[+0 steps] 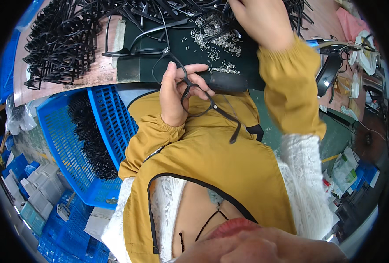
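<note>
My left hand (175, 94) is closed on a black eyeglass frame (213, 106), just in front of the table edge. Fingers pass through and behind its rims, and one temple arm slants down to the right. My right hand (266, 22) reaches over the far part of the table. Its fingertips run out of the picture at the top, so what they touch is hidden. Near it lie many small silvery metal pieces (223, 44) on the dark green mat (177, 41). Loose black temple arms (144, 11) are heaped across the mat's far side.
A dense pile of black eyeglass parts (63, 44) covers the table's left. Beside my left arm stand blue plastic baskets (61, 136), one holding dark glasses parts (91, 140). A dark rounded pad (228, 82) sits at the table edge. A black device (329, 74) is at the right.
</note>
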Available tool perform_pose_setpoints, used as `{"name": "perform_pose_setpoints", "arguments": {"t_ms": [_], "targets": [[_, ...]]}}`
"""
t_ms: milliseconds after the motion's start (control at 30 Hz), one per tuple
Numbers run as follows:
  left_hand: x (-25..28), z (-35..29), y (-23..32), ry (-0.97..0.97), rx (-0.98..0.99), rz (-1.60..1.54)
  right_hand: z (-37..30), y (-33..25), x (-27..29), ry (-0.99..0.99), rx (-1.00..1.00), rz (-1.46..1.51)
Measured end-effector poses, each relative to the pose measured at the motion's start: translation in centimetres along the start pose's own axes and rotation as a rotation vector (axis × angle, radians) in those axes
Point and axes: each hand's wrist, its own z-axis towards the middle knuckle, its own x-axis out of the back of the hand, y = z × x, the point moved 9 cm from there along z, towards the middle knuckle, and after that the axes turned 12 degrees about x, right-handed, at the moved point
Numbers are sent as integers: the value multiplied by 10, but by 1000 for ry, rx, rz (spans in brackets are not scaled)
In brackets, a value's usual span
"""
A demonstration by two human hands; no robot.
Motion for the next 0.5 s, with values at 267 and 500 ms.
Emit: {"name": "perform_pose_setpoints", "arguments": {"t_ms": [267,500], "targets": [[-44,-16,-74,-359,670,-31,-189,-39,-64,328,-607,1186],[-37,-10,-69,-217,598,-16,-182,-41,-70,376,-543,1317]]}}
